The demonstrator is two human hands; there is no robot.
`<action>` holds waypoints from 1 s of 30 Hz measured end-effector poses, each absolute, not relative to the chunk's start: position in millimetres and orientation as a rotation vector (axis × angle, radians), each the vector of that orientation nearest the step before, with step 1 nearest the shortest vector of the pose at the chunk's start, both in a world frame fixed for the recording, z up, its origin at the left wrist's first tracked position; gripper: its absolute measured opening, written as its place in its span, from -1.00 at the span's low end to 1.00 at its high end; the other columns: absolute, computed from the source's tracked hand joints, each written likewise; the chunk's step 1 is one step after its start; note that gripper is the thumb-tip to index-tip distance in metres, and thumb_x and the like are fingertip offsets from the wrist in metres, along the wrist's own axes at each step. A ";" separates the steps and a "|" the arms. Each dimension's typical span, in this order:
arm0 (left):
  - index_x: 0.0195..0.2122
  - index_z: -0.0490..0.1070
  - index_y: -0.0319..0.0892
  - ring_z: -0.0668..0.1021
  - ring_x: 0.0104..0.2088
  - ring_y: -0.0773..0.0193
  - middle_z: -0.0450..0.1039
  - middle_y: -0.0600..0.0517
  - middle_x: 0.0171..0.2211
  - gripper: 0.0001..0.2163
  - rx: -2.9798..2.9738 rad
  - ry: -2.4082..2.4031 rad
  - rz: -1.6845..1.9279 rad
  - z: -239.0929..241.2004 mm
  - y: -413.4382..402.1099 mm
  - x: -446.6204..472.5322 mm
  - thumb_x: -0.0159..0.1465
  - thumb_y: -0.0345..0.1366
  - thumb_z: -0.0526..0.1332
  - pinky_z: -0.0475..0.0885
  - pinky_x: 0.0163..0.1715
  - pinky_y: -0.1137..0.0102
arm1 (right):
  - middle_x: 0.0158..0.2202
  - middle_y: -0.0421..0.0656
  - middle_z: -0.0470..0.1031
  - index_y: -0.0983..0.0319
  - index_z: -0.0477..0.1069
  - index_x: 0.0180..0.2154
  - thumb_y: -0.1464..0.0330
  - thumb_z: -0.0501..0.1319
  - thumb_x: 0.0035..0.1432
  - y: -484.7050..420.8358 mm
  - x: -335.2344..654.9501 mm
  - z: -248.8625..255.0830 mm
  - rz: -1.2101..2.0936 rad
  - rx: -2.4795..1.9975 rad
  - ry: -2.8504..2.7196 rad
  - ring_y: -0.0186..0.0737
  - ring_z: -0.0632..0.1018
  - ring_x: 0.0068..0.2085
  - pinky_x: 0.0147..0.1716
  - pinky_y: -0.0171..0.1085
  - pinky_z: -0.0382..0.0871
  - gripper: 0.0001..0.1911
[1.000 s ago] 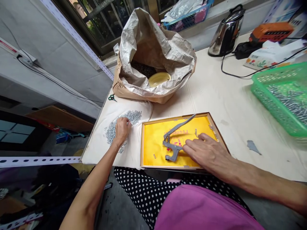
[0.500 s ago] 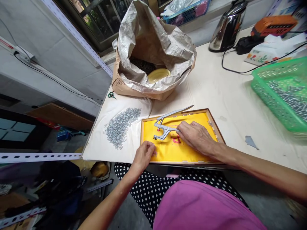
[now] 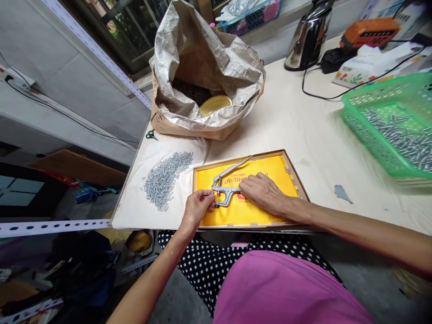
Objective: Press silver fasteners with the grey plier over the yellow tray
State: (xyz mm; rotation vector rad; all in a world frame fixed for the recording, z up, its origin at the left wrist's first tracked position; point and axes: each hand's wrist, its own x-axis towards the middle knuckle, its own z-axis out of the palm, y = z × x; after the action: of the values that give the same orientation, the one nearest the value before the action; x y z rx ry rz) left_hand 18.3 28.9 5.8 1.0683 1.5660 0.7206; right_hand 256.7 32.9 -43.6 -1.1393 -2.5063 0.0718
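Note:
My right hand [image 3: 265,193] is wrapped around the lower handle of grey snap-fastener pliers [image 3: 228,196]. Their upper handle slants up and away, and their jaws point left, spread apart. At the jaw mouth, beside its red-tipped part, the fingers of my left hand [image 3: 196,210] are pinched together; what they hold, if anything, is too small to make out. Both hands are over a shallow brown-rimmed tray [image 3: 297,177] with a yellow printed lining. Small metal pieces lie along its edges. Left of the tray, a heap of small silvery metal pieces [image 3: 165,180] rests on white cloth.
Behind the tray stands a large open sack [image 3: 209,128] with a yellow dish [image 3: 216,105] inside. Green scissors [image 3: 151,135] lie by the table's left edge. To the right are a green basket [image 3: 371,159] of metal pieces, a kettle [image 3: 307,40] and a black cord.
My left hand has risen to the pliers' jaws. The pliers have shifted slightly left and down in my right hand, and their upper handle sits lower. The whole view has shifted a little.

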 end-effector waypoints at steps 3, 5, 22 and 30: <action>-0.42 0.53 -0.28 0.47 -0.52 0.38 0.51 0.03 -0.52 -0.66 1.127 1.596 0.661 1.9 30.1 17.1 -0.02 -0.07 0.44 0.39 -0.50 0.49 | -0.40 -0.14 0.43 0.22 0.37 -0.33 0.50 0.04 0.37 32.7 256.2 -42.1 -0.106 -1.048 -2.461 -0.16 0.27 -0.33 -0.30 -0.18 -0.05 -0.77; -0.43 0.55 -0.28 0.49 -0.50 0.35 0.54 -0.01 -0.49 -0.62 1.170 1.634 0.628 -0.4 30.5 15.4 -0.03 -0.02 0.44 0.39 -0.50 0.48 | -0.41 -0.14 0.43 0.22 0.37 -0.34 0.51 0.04 0.37 32.4 255.6 -42.6 -0.179 -1.020 -2.433 -0.15 0.27 -0.34 -0.31 -0.17 -0.06 -0.77; -0.63 0.43 -0.19 0.40 -0.61 0.35 0.40 0.08 -0.68 -0.78 1.603 1.690 0.094 9.4 57.3 14.7 0.09 -0.21 0.26 0.22 -0.54 0.46 | -0.37 -0.14 0.46 0.21 0.39 -0.30 0.51 0.03 0.37 34.5 254.9 -43.4 -0.023 -1.102 -2.497 -0.14 0.28 -0.31 -0.30 -0.16 -0.08 -0.77; -0.63 0.41 -0.19 0.38 -0.65 0.35 0.35 0.10 -0.72 -0.76 1.554 1.647 0.028 2.1 63.0 8.1 0.10 -0.19 0.26 0.22 -0.57 0.47 | -0.35 -0.11 0.50 0.21 0.40 -0.27 0.50 0.03 0.37 33.5 253.8 -44.2 0.058 -1.165 -2.511 -0.12 0.31 -0.28 -0.29 -0.16 -0.07 -0.78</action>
State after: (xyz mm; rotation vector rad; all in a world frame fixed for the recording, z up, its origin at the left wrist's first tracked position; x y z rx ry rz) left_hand 8.1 63.0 2.1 1.5539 1.6467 0.0279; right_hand 253.8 33.5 -44.2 -1.1647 -2.5108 0.0584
